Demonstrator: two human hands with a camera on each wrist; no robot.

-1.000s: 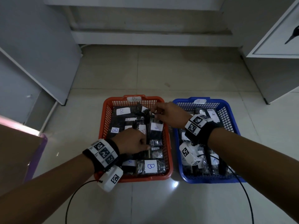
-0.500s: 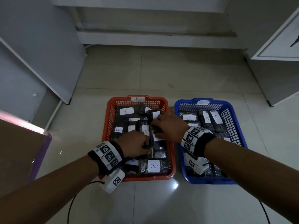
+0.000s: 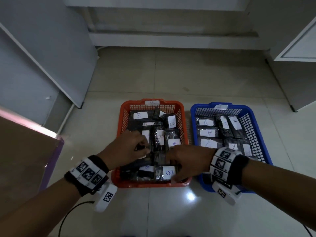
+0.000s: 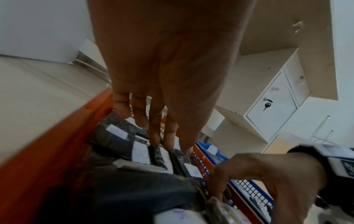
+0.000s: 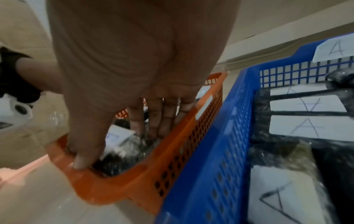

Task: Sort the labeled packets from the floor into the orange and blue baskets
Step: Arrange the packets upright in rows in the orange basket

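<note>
The orange basket (image 3: pixel 150 184) holds several dark packets with white B labels. The blue basket (image 3: pixel 192 117) beside it on the right holds several A packets (image 3: pixel 207 143). My left hand (image 3: pixel 144 151) is over the orange basket's middle left. Its thumb and fingertips (image 4: pixel 170 144) pinch the top edge of a dark packet (image 4: pixel 178 160) standing among the others. My right hand (image 3: pixel 174 168) is at the orange basket's near right corner, over the end of a B packet (image 3: pixel 168 173). Its straight fingers (image 5: pixel 153 128) press down on a wrapped packet (image 5: pixel 122 153), with the thumb by the rim (image 5: pixel 134 181).
A cardboard box with a purple edge (image 3: pixel 25 159) stands at the left. A grey panel (image 3: pixel 42 48) leans behind it, and a white cabinet (image 3: pixel 299 48) stands at the right. Bare floor tiles (image 3: pixel 153 74) lie beyond the baskets. A black cable (image 3: pixel 68 212) hangs from my left wrist.
My right hand came back from the far middle of the orange basket to its near right corner, and the packet it held now lies among the others. My left hand barely moved.
</note>
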